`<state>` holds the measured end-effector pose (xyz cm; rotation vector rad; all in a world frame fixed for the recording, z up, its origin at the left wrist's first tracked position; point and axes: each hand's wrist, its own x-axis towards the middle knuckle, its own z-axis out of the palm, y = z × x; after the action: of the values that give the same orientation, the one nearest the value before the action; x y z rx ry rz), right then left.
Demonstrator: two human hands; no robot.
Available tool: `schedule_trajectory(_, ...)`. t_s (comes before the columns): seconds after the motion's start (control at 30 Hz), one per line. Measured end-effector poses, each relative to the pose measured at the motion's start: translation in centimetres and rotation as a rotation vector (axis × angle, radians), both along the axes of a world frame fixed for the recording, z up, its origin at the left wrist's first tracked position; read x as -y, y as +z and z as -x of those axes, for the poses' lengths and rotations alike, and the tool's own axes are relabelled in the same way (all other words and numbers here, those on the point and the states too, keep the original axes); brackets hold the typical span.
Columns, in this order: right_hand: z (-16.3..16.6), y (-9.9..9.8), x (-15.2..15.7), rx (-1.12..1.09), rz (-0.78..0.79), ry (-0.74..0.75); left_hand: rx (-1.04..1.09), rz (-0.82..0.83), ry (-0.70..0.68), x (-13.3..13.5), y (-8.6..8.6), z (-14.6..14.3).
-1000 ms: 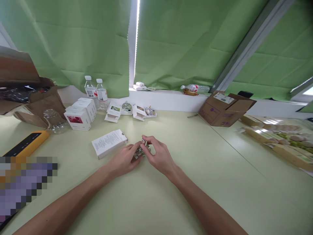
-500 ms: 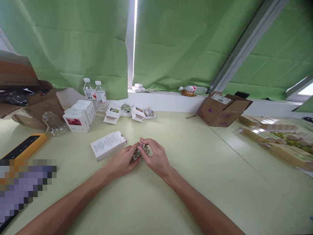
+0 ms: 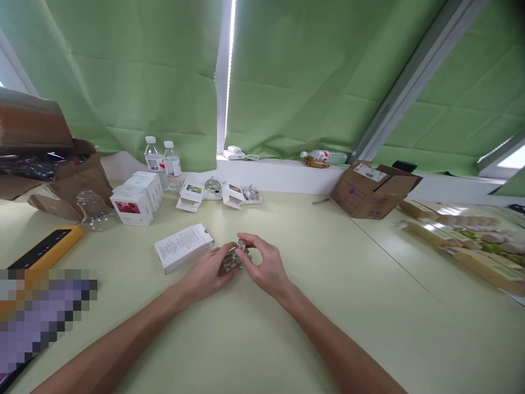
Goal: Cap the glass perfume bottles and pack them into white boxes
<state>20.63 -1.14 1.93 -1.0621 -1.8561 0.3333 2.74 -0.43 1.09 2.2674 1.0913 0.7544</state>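
Low over the table, my left hand is closed around a small, shiny, clear glass bottle, gripping it from the left. My right hand pinches a small, silvery round cap at the top of the bottle between thumb and forefinger. Whether the cap is fixed to the bottle or loose cannot be made out. Fingers hide much of the bottle. A white printed box lies flat just left of my hands.
Opened small boxes with glassy items stand at the back. To the left are white boxes, water bottles, a clear jar and a yellow-orange case. A cardboard box and trays stand on the right.
My right hand's fingers have lifted and spread slightly, so more of the cap and bottle shows. My left hand keeps its grip. The view has shifted a little.
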Motion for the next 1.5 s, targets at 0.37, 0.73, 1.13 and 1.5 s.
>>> schedule_trajectory(0.37,0.1,0.0,-0.5,-0.058,0.095,-0.013,-0.023,-0.027,-0.013,-0.2,-0.3,0.1)
schedule_trajectory(0.73,-1.0,0.0,-0.6,0.114,0.154,0.089,-0.088,-0.094,-0.028,-0.2,-0.3,0.3)
schedule_trajectory(1.13,-1.5,0.4,-0.7,0.322,0.221,0.109,-0.219,-0.531,0.402,-2.1,1.0,2.9)
schedule_trajectory(1.5,-1.6,0.7,-0.7,0.362,0.247,0.108,-0.376,-0.095,0.420,-3.8,0.2,6.2)
